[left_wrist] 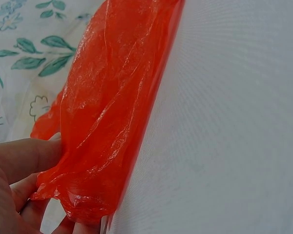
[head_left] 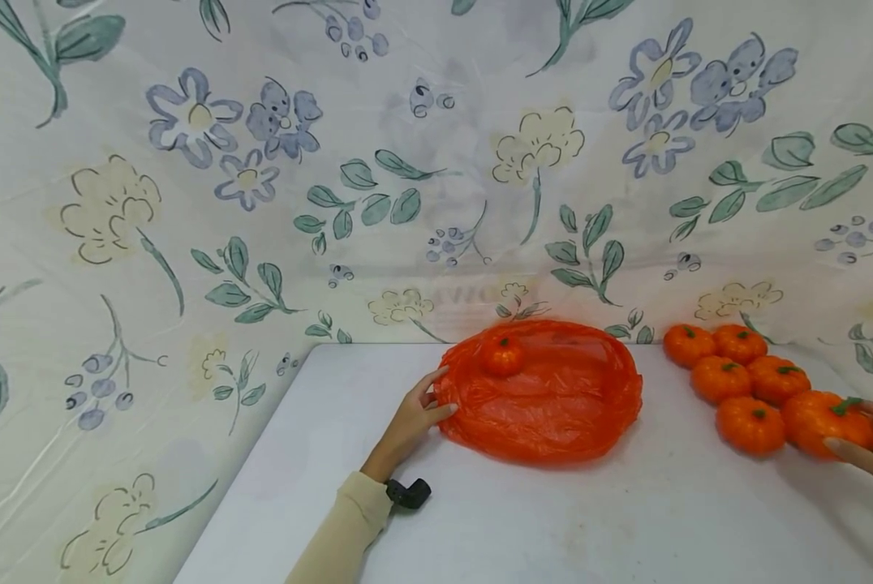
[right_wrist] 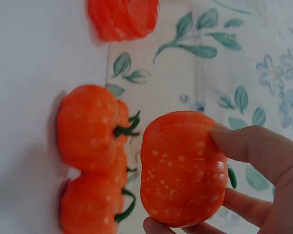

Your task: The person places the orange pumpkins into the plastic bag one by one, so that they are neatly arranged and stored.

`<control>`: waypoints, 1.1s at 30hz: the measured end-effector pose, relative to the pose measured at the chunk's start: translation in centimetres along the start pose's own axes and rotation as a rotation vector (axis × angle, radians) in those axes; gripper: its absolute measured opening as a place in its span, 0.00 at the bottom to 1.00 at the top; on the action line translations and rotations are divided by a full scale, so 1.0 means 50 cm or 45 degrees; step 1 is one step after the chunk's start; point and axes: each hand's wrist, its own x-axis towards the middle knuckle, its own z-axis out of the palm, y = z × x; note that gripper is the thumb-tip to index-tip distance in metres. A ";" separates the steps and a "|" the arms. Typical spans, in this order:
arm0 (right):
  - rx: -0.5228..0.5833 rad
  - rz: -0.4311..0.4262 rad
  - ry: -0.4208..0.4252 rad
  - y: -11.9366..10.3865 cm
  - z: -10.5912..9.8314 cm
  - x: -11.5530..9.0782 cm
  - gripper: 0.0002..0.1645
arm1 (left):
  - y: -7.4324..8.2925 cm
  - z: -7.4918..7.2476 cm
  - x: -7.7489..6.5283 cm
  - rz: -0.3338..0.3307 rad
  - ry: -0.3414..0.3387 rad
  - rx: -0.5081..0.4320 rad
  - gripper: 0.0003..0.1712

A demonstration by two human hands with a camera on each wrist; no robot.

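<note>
A red plastic bag (head_left: pixel 546 414) lies spread on the white table, with one small orange pumpkin (head_left: pixel 505 357) in it near its far left side. At the bag's left edge my left hand (head_left: pixel 413 414) holds the plastic; the left wrist view has the thumb (left_wrist: pixel 34 156) on one side of the crinkled film and fingers partly hidden behind it. My right hand (right_wrist: pixel 263 170), at the far right, grips another orange pumpkin (right_wrist: pixel 183 168) between thumb and fingers. This pumpkin has a green stem and pale speckles, and appears raised above the others.
Several more orange pumpkins (head_left: pixel 750 426) with green stems stand close together on the table's right side, beside the held one. Behind the white table (head_left: pixel 626 519) hangs a floral cloth (head_left: pixel 436 178). A black strap device (head_left: pixel 409 493) sits on the left wrist.
</note>
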 end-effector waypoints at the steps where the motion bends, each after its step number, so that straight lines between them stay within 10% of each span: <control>1: 0.015 -0.041 -0.016 -0.010 -0.001 0.000 0.51 | 0.001 0.000 0.001 0.003 0.001 0.000 0.39; 12: -0.072 -0.190 -0.440 -0.114 0.005 0.026 0.59 | 0.002 -0.002 0.001 0.028 -0.009 -0.003 0.40; 33: 0.023 -0.444 -0.490 -0.238 0.087 0.029 0.56 | 0.007 0.003 -0.008 0.012 -0.011 0.011 0.40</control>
